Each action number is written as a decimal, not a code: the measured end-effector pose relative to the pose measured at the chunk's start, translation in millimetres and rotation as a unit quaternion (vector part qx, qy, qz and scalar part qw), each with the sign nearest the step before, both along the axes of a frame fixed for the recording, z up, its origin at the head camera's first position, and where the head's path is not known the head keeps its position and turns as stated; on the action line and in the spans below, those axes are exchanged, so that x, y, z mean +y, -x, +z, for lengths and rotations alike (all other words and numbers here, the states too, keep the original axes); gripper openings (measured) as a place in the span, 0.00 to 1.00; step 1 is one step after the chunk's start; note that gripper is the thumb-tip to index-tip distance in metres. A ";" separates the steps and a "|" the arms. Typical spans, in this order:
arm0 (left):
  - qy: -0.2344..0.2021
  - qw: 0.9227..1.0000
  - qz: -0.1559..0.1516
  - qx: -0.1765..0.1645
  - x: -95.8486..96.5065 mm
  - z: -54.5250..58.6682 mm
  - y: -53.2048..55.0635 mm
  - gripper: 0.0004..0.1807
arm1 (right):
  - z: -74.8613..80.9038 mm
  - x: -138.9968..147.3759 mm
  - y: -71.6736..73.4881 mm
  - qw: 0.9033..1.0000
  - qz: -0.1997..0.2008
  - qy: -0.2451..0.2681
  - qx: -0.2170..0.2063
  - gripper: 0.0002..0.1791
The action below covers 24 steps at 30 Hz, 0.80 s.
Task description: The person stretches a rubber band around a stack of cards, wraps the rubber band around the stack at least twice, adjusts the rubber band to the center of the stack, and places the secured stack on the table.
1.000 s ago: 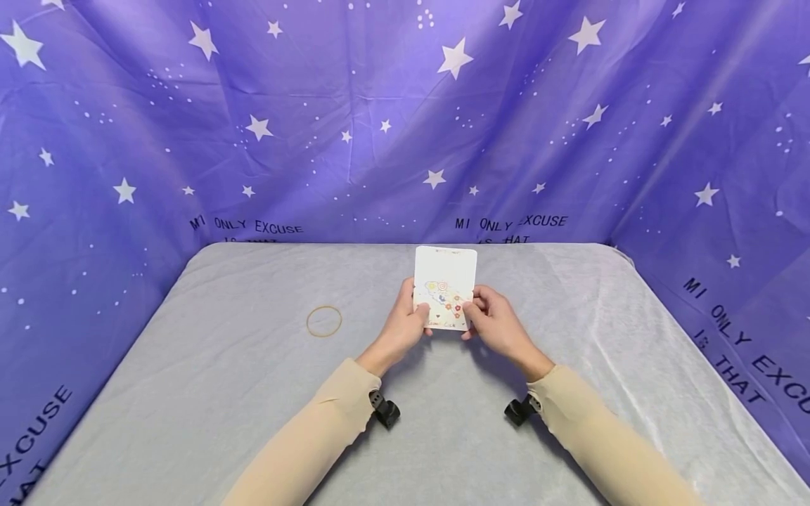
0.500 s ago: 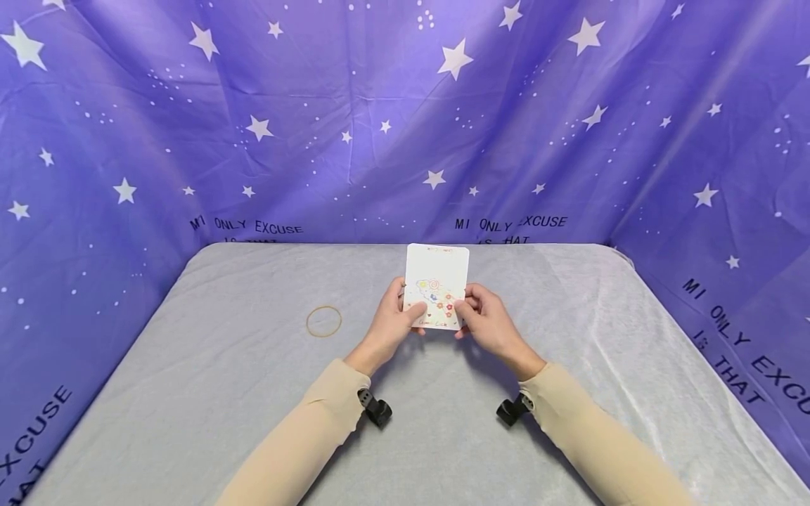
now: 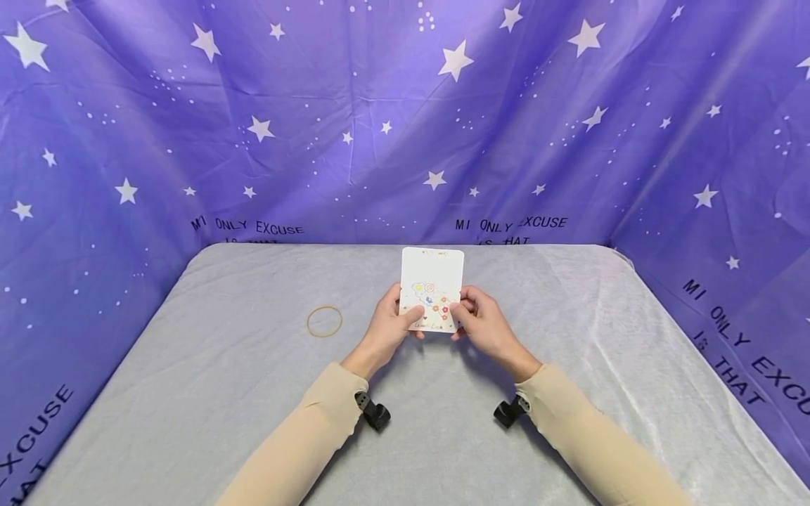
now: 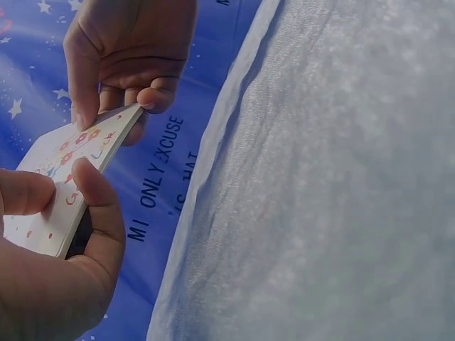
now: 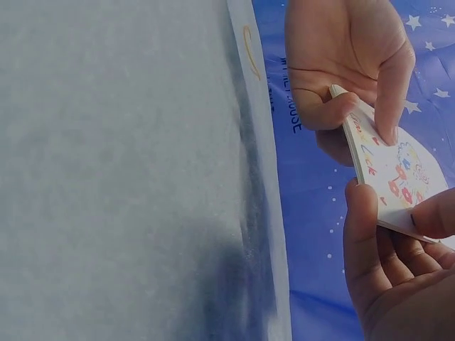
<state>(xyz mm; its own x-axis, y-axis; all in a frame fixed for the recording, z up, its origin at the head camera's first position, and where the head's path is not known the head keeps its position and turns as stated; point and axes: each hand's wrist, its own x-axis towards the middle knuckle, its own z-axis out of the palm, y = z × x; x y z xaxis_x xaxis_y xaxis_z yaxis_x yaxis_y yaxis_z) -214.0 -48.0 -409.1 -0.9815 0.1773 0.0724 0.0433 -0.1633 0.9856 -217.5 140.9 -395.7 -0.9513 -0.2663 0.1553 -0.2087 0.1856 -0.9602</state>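
A small stack of white cards [image 3: 433, 270] is held up between both hands near the back of the table. Coloured flowers and red lettering decorate its front; a layered edge shows in the right wrist view. My left hand [image 3: 386, 327] grips the lower left side, thumb on the front and fingers behind. On the lower right side, my right hand [image 3: 489, 325] pinches the stack the same way. The left wrist view shows a dark patch [image 4: 80, 234] beneath the stack by the left fingers. Most of the back is hidden.
A thin tan rubber band [image 3: 324, 321] lies on the grey cloth-covered table [image 3: 221, 393], left of the hands. Behind and at both sides hangs a purple curtain [image 3: 354, 84] with white stars and black lettering. Each wrist carries a black strapped camera [image 3: 377, 416].
Both hands have shifted slightly left together with the stack of cards, which stays gripped on both sides. The rubber band has not moved.
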 end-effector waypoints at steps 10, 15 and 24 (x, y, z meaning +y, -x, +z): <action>-0.009 1.000 0.005 -0.002 -0.9 -3.8 -0.4 0.22 | -1.8 -1.1 0.3 1.000 0.007 0.002 -0.003 0.10; -0.009 1.000 0.013 -0.011 -1.3 -4.6 -0.7 0.22 | -2.5 0.2 3.1 1.000 -0.002 0.001 -0.021 0.11; -0.017 0.999 0.025 -0.014 -9.1 -2.2 -3.1 0.22 | -2.4 4.9 15.3 0.997 -0.032 0.025 -0.059 0.15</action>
